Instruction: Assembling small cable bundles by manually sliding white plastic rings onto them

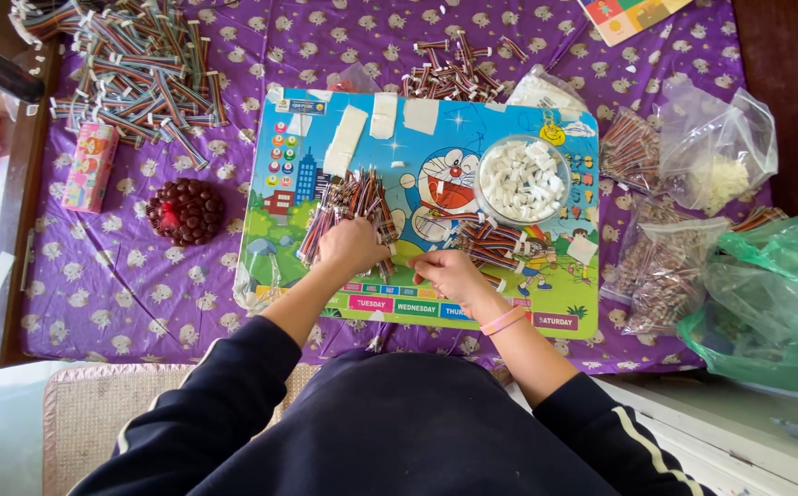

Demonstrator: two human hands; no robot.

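The left hand [351, 244] is closed on a bundle of striped ribbon cables [348, 207] on the cartoon board [280, 239]; the right hand [447, 273] seems pinched on one cable. A large finished-looking heap [142, 69] lies behind, while bagged cables [661, 271] are left unopened.

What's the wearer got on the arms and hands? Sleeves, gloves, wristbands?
Bare left hand and right hand, no gloves. Dark navy long sleeves pushed up the forearms; white stripes on the right one. Two thin pink bands circle the right wrist.
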